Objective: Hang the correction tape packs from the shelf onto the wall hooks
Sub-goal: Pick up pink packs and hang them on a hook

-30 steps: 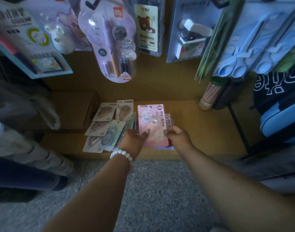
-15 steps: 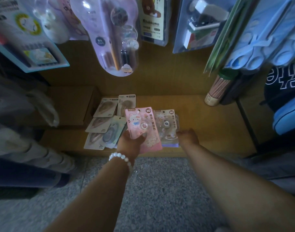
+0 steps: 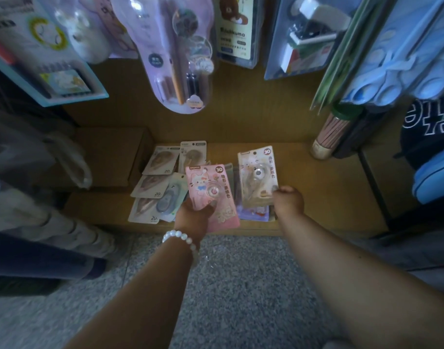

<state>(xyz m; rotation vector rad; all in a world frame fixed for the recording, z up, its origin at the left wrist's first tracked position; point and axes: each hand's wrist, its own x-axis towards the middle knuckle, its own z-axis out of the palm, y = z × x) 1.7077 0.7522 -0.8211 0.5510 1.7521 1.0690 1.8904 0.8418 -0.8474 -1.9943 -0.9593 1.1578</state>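
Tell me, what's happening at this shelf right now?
A person is gathering correction tape packs from a low wooden shelf. The left hand grips a pink pack, and the right hand holds a cream pack by its edge. More grey packs lie on the shelf beside them. Neither held pack is on a hook yet.

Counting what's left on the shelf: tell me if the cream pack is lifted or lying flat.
Lifted. The right hand pinches the cream pack by its lower corner, tilted up above the packs beneath.
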